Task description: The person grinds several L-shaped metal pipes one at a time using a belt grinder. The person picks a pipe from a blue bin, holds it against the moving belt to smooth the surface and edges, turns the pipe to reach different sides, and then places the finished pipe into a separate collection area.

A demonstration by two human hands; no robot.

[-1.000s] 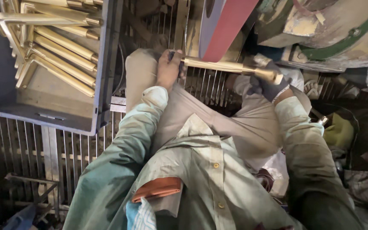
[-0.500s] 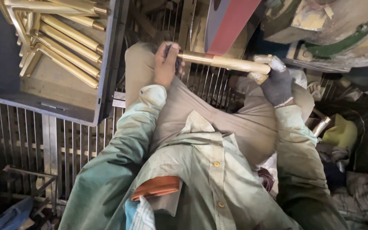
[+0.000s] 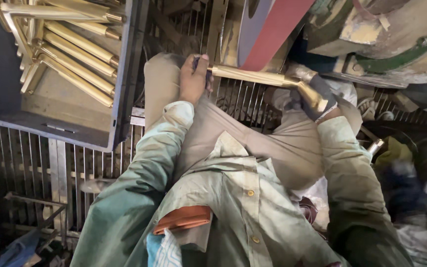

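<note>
I hold a long brass handle piece (image 3: pixel 253 75) crosswise above my knees. My left hand (image 3: pixel 193 80) is bare and grips its left end. My right hand (image 3: pixel 317 96), in a dark glove, grips the bent right end. The middle of the brass piece lies against the lower edge of a red sanding belt (image 3: pixel 275 32) just beyond my knees.
A grey plastic crate (image 3: pixel 75 129) at the upper left holds several similar brass handles (image 3: pixel 77 54). A metal grate floor (image 3: pixel 35 168) lies below it. A worn green and cream machine housing (image 3: pixel 396 39) fills the upper right. Rags and clutter sit at the right.
The brass piece and both hands have shifted slightly left and up, toward the red belt; the view has also tilted so the crate sits nearer the left edge.
</note>
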